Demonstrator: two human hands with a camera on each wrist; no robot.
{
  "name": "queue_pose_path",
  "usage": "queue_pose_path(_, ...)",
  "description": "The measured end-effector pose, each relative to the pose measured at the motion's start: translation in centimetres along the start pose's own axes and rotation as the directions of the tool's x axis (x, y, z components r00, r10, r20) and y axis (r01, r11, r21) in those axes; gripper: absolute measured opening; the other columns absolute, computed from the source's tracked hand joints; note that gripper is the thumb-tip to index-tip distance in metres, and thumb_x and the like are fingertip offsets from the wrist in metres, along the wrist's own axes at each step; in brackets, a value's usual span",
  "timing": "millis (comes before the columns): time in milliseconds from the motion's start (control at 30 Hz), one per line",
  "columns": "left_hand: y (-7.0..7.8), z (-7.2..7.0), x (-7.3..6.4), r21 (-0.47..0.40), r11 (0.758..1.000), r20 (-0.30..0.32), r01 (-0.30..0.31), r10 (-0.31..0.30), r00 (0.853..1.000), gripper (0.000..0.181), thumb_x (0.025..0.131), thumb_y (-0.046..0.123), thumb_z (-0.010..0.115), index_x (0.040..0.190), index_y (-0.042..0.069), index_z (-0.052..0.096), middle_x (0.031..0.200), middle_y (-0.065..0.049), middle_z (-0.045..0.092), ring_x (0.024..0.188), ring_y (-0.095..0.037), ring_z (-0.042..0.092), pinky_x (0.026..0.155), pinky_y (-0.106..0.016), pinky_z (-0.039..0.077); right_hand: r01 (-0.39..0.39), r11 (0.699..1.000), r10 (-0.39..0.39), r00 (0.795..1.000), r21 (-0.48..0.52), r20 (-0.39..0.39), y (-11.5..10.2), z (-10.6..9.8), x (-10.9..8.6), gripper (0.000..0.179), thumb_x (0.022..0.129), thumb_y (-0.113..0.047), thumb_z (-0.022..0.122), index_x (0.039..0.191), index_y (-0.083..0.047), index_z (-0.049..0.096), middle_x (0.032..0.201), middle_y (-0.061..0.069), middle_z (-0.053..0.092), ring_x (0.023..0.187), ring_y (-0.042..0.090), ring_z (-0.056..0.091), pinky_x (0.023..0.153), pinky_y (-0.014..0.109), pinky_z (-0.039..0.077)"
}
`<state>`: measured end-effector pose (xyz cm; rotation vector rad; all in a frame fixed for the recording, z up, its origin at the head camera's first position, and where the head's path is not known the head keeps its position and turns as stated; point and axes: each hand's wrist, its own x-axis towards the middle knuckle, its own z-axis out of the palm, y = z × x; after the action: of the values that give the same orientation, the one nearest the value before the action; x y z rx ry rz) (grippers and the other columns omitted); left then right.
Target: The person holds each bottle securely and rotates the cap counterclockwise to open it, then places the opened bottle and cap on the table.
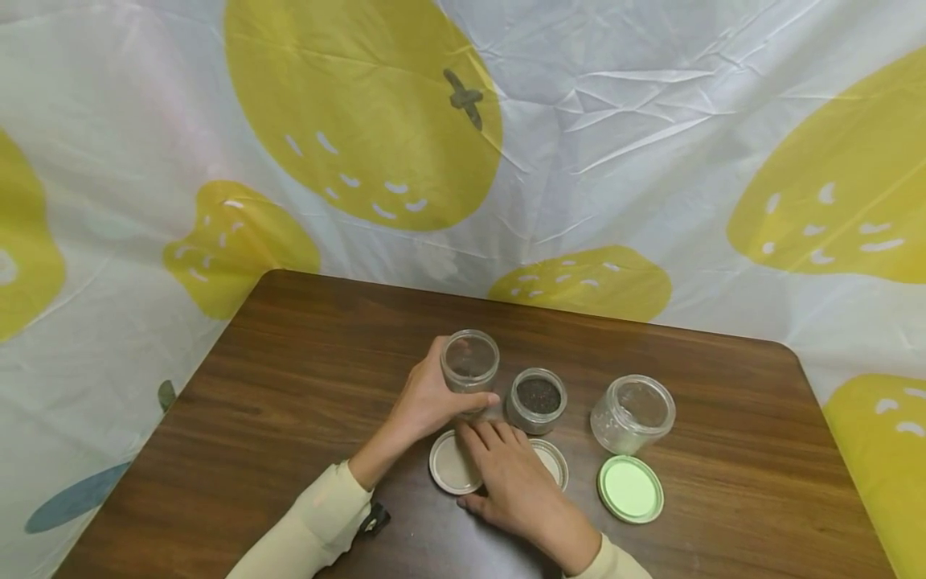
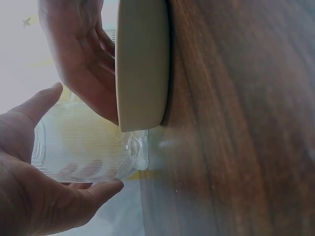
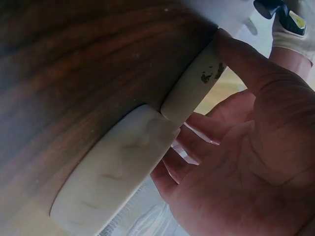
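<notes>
My left hand (image 1: 427,394) grips a clear empty jar (image 1: 471,354) that stands upright on the table, thumb across its near side and fingers around its left. To the front right, my right hand (image 1: 510,482) reaches over two pale lids. It spans the left lid (image 1: 454,466), with the thumb at the near edge and the fingertips at the far right edge. The right lid (image 1: 551,462) lies partly hidden beneath this hand. In the right wrist view the spotted lid (image 3: 192,88) sits between thumb and fingers, flat on the wood.
A short jar (image 1: 537,402) of dark grains stands just right of the held jar. Farther right is another clear jar (image 1: 633,414), with a green lid (image 1: 630,489) lying before it. The brown table (image 1: 325,338) meets a fruit-print cloth (image 1: 362,121) at its back edge.
</notes>
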<state>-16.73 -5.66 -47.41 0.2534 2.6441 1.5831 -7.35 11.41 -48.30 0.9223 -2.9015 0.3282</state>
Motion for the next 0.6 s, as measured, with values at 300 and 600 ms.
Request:
queue_pose_path(300, -0.3, -0.1, 0.0, -0.004, 1.000, 0.011, -0.017, 0.017, 1.000, 0.100, 0.064, 0.052, 0.099, 0.145, 0.023, 0.049, 0.133, -0.009, 0.070, 0.122, -0.031, 0.067, 0.102, -0.051, 0.054, -0.033, 0.997, 0.036, 0.998, -0.066, 0.047, -0.9, -0.6, -1.1, 0.113, 0.073, -0.055, 0.092, 0.162, -0.011, 0.037, 0.157, 0.010, 0.050, 0.145, 0.030, 0.048, 0.119, 0.051, 0.044)
queue_pose_path(600, -0.7, -0.4, 0.3, 0.014, 0.997, -0.015, -0.074, 0.075, 0.997, 0.100, 0.061, 0.050, 0.101, 0.143, 0.022, 0.052, 0.130, 0.001, 0.068, 0.121, -0.021, 0.066, 0.103, -0.046, 0.054, -0.070, 0.998, 0.070, 0.997, -0.003, -0.042, -1.2, -4.4, -4.0, 0.115, 0.074, -0.051, 0.092, 0.166, -0.017, 0.031, 0.163, 0.008, 0.044, 0.149, 0.030, 0.047, 0.116, 0.054, 0.045)
